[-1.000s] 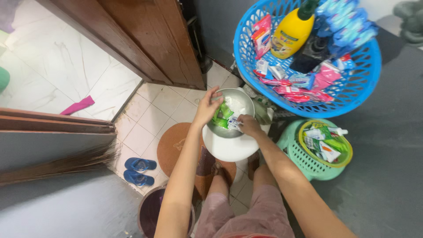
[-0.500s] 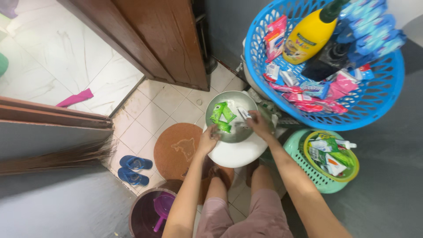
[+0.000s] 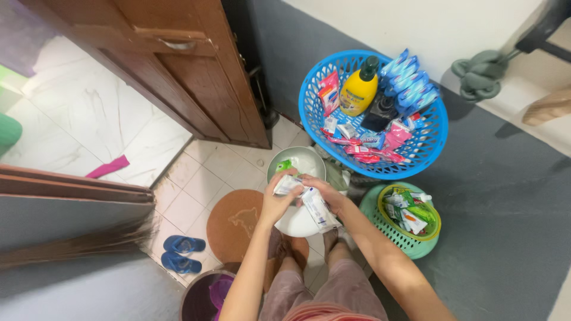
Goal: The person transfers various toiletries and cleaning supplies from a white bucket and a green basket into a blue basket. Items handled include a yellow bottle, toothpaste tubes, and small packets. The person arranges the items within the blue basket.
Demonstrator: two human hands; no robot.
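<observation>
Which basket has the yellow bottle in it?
The large blue plastic basket by the wall; the yellow bottle stands inside. The small green basket with a yellow rim holds only sachets.

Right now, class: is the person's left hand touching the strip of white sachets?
Touching. The head view shows the left hand gripping one end of the strip of white sachets, with the right hand holding it too.

Shiny metal bowl [image 3: 300,161]; glossy plastic sachets [image 3: 315,205]; perforated blue plastic basket [image 3: 432,151]; varnished wood door [image 3: 190,77].
</observation>
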